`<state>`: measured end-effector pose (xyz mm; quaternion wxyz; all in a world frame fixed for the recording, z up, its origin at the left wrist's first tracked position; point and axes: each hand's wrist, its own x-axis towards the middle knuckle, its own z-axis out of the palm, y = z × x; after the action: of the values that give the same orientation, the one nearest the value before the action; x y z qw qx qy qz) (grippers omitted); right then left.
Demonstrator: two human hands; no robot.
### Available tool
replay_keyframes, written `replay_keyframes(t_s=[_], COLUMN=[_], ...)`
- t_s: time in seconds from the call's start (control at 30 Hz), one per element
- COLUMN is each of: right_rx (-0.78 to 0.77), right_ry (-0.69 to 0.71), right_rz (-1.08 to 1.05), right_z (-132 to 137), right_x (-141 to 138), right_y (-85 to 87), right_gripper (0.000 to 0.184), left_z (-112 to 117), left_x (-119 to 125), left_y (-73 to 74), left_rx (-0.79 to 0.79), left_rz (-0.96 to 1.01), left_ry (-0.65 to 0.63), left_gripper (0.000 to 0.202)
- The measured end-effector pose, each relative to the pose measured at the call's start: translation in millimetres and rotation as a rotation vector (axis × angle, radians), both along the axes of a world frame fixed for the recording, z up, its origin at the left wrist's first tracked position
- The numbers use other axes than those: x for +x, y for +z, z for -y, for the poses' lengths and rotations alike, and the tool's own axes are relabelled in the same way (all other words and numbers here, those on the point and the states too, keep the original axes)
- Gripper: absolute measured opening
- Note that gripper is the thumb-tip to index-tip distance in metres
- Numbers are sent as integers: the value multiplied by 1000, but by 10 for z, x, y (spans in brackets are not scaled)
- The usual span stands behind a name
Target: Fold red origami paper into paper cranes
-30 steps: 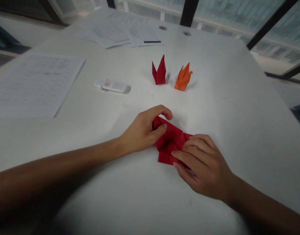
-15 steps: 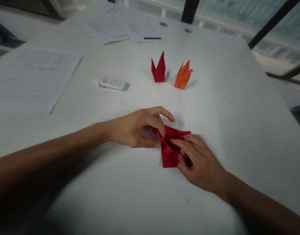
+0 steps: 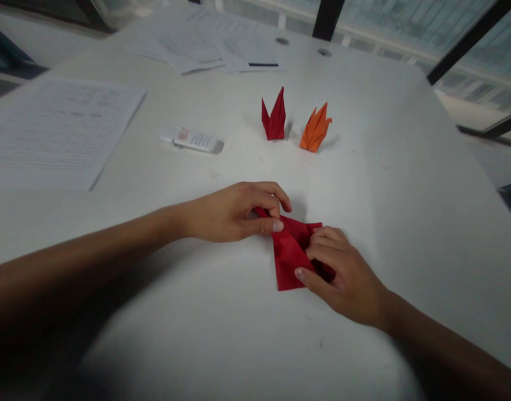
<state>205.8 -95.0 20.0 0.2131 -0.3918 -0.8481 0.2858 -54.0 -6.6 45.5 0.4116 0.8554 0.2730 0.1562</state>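
Observation:
A partly folded sheet of red origami paper [image 3: 289, 262] lies on the white table between my hands, one flap lifted. My left hand [image 3: 247, 211] pinches its upper left corner between thumb and fingers. On the right side, my right hand [image 3: 343, 273] grips the paper, its fingers tucked into the fold and its thumb on the near layer. Part of the right side is hidden under those fingers. Beyond my hands stand a red folded paper crane [image 3: 274, 122] and an orange folded paper crane [image 3: 315, 131].
A white glue tube or similar item [image 3: 197, 140] with printed marks lies left of the cranes. A printed sheet [image 3: 50, 139] is at the left, and more papers [image 3: 205, 47] lie at the back. The table [image 3: 222, 334] ends near windows.
My left thumb has closed onto the paper's upper left corner, where it was apart before. My right index finger has drawn back to the right, and the flap's shape has changed.

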Motion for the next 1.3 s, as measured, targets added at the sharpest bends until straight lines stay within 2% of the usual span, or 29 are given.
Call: replay_keyframes(t_s=[0.17, 0.27, 0.47, 0.6, 0.63, 0.73, 0.87, 1.07, 1.2, 1.3], right_rx=[-63, -39, 38, 68, 70, 72, 93, 177, 271, 323], right_ry=[6, -2, -37, -30, -22, -15, -6, 18, 40, 13], right_rz=[20, 31, -35, -53, -43, -10, -15, -37, -23, -10], right_z=[-49, -42, -10, -5, -5, -9, -14, -8, 21, 44], right_x=[11, 12, -20, -18, -14, -3, 5, 14, -5, -29], right_y=[5, -20, -64, -68, -70, -83, -109, -140, -157, -176], right_gripper=[26, 26, 24, 5, 8, 17, 13, 13, 9, 8], left_z=[-41, -70, -46, -9, -4, 12, 84, 218, 206, 185], left_x=[-8, -8, -2, 9, 9, -1, -14, 43, 67, 76], left_y=[-14, -39, 2, 95, 117, 173, 213, 152, 150, 186], left_rx=[68, 83, -54, -152, -148, -63, 130, 382, 433, 378], left_rz=[9, -5, 9, -8, -24, -92, -197, -263, -200, -141], left_ry=[-49, -42, -20, -98, -120, -159, -222, -227, -225, -207], left_gripper=[25, 28, 20, 10, 12, 17, 20, 22, 21, 19])
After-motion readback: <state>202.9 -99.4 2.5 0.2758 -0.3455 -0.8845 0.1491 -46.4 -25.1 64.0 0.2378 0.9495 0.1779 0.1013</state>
